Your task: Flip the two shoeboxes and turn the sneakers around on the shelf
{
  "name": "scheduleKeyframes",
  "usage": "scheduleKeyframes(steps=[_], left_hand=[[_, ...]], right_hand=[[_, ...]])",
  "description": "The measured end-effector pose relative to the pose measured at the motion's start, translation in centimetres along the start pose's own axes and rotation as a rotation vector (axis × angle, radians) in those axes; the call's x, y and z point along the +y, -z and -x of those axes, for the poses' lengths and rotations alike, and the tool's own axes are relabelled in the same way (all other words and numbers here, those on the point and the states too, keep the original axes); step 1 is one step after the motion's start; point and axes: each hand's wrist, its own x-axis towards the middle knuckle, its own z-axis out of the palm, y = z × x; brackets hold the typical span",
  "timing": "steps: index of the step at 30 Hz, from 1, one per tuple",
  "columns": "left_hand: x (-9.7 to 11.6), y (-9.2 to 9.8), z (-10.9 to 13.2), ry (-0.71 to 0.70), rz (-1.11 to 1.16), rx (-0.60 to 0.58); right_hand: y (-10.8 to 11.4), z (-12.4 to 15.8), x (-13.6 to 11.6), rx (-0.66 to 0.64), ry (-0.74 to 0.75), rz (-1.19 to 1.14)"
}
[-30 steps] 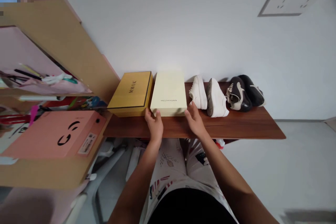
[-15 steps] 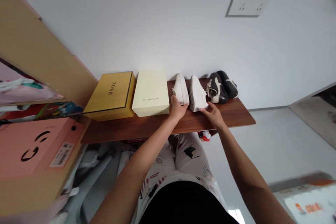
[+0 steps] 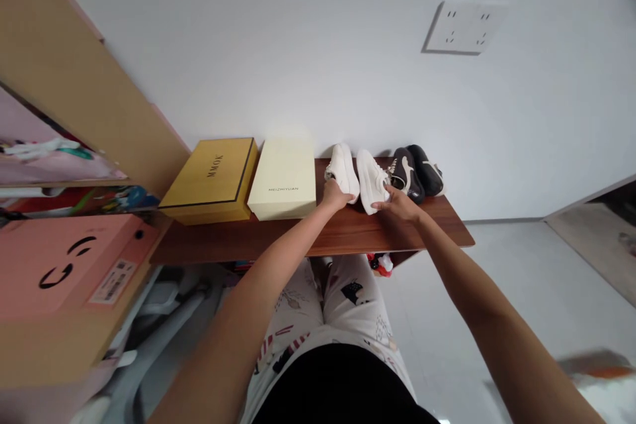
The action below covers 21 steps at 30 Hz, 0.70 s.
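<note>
A pair of white sneakers stands on a dark wooden shelf against the wall. My left hand grips the heel of the left white sneaker. My right hand holds the heel of the right white sneaker, which now stands upright beside its mate. Just to the right sits a pair of black sneakers with white stripes.
A cream shoebox and a yellow shoebox lie on the shelf to the left of the shoes. A pink box rests on a tan cabinet at the left. A wall socket is above.
My hands left the cream shoebox and moved right to the white sneakers. The right white sneaker, which lay on its side, has been turned upright.
</note>
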Motion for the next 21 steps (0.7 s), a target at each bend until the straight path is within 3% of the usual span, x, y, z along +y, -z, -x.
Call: scheduleKeyframes(steps=[5,10,21], left_hand=[[2.3,-0.5,-0.7,-0.087,-0.361,-0.117],[2.8,-1.0,-0.3,-0.223,-0.614,-0.2],[3.7,-1.0,-0.2,-0.328,-1.3,-0.296]], right_hand=[[1.8,-1.0,-1.5,-0.018,0.006,0.543],[1.1,-2.2,-3.2,-0.112,0.05,0.883],[-1.0,-4.6,-4.9,-0.312,-0.08,1.092]])
